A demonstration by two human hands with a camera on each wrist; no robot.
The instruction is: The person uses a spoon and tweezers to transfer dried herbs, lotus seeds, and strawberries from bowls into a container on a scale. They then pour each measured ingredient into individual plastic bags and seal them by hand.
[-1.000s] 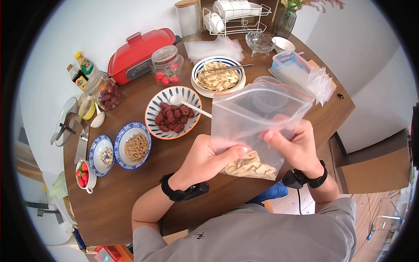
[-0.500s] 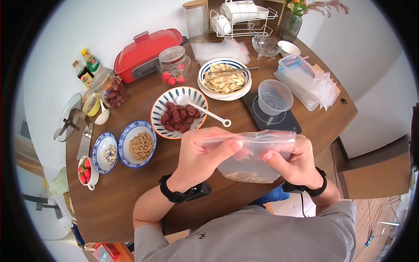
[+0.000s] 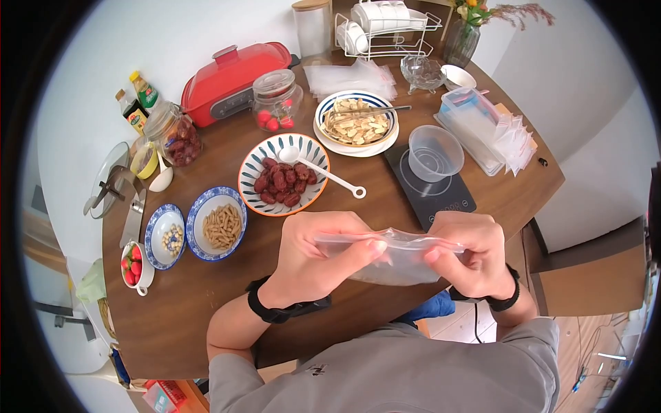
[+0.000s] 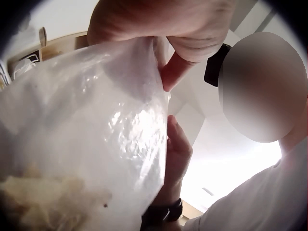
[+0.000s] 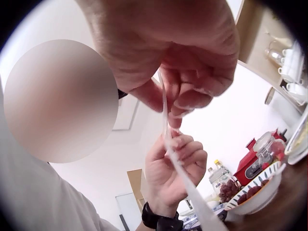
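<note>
A clear zip-lock bag (image 3: 396, 267) hangs upright between both hands, in front of the person's body. My left hand (image 3: 318, 249) pinches its top edge on the left, thumb lying along the zip strip. My right hand (image 3: 469, 252) pinches the same edge on the right, between thumb and curled fingers. In the left wrist view, pale dried slices (image 4: 53, 202) lie at the bottom of the bag. The right wrist view shows the bag (image 5: 192, 190) edge-on as a thin strip. Just beyond the hands, a black kitchen scale (image 3: 451, 199) carries a clear plastic tub (image 3: 435, 155).
A bowl of dried red dates (image 3: 320, 202) with a white spoon (image 3: 330, 176) stands beyond the left hand. Farther back is a bowl of pale slices (image 3: 354, 127) with tongs. Two blue-patterned bowls (image 3: 195, 244) (image 3: 153, 258) stand left; a box of bags (image 3: 468, 124) stands right.
The bag came down and toward the body from in front of the scale, and its top edge, gaping before, now lies flat. Both hands moved up onto that edge. The scale and tub came into sight.
</note>
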